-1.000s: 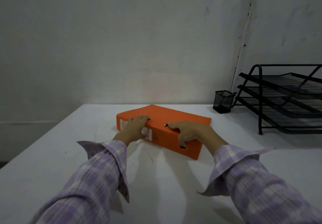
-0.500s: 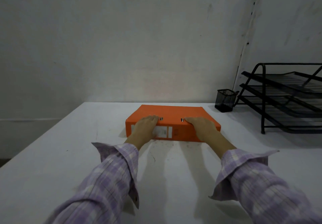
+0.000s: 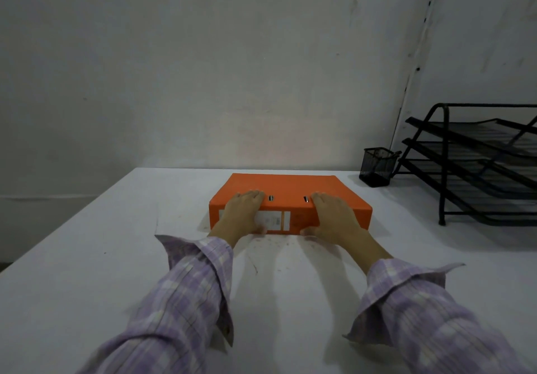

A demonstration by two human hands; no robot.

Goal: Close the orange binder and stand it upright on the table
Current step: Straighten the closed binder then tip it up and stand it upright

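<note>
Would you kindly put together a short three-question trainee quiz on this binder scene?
1. True or false: the orange binder already stands upright on the table.
2. Which hands touch the binder? A) left hand only B) right hand only C) both
3. Fill in: right of the binder, beside the black tray rack, sits a mesh pen ____.

Key: 1 false, it lies flat and closed; 2 C; 3 cup.

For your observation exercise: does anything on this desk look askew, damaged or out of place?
Nothing stands out. The closed orange binder lies flat and square under both hands, and the mesh pen cup and paper tray rack stand upright.
</note>
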